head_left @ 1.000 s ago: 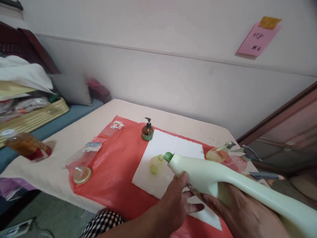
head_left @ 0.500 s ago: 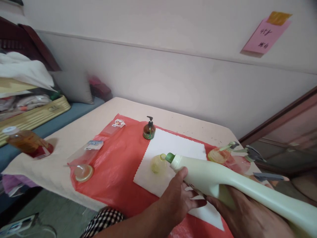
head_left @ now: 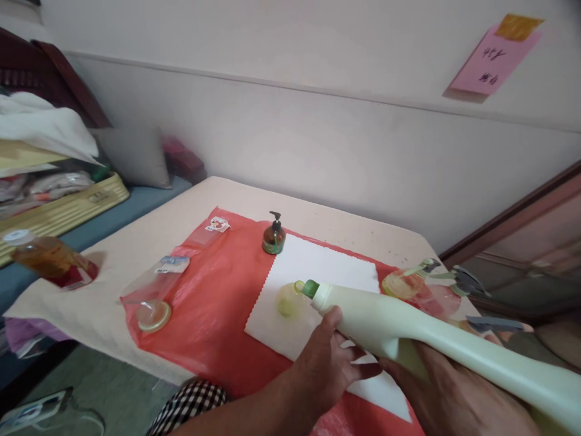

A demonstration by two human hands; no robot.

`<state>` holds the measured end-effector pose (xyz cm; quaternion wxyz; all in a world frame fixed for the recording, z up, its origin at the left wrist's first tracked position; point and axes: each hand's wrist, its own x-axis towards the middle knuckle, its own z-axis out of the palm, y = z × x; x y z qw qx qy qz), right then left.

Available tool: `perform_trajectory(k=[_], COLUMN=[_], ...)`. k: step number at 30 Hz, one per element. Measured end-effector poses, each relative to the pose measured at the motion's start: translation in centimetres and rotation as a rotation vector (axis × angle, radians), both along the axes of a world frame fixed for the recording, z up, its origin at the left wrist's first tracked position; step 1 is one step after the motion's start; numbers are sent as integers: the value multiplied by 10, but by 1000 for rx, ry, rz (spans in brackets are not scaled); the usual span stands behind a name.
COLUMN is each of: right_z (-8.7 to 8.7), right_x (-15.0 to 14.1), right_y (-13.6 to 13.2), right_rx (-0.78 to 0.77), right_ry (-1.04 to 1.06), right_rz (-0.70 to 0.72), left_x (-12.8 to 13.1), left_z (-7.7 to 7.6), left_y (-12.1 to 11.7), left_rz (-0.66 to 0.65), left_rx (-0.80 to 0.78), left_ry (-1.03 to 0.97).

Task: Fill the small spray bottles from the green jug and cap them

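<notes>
A large pale green detergent bottle (head_left: 363, 309) lies tilted in the air, its green spout (head_left: 311, 289) pointing left. My left hand (head_left: 329, 363) supports it near the neck, thumb pressed on its side and fingers stretched beneath. Farther back, my right hand (head_left: 445, 387) is wrapped under the body, partly hidden by it. Just left of the spout, a small clear bottle (head_left: 288, 301) with a yellow-green tint stands on a white cloth (head_left: 327, 260). Whether liquid is flowing I cannot tell.
A red plastic sheet (head_left: 218, 315) covers much of the table. On it are a brown pump bottle (head_left: 274, 239) and a round clear lid (head_left: 153, 316). At right lie spray bottles (head_left: 402, 283) and a knife-like tool (head_left: 497, 326). A bottle of amber liquid (head_left: 49, 260) sits far left.
The view has shifted very slightly. Both hands and the detergent bottle hold nearly the same position.
</notes>
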<state>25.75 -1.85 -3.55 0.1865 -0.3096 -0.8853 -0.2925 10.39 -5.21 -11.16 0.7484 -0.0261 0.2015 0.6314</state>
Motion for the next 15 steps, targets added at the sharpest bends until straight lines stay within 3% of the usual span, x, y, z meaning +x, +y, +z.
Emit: perform_trajectory(k=[10,15], right_z=[0,5], right_x=[-1,-6], right_y=[0,-3], right_rx=[58,53], right_ry=[-45,-167], right_rz=[-4,9], left_x=[0,0], left_z=[-2,2], left_y=[1,1], left_rz=[0,13], left_rx=[56,72], left_ry=[-16,-9])
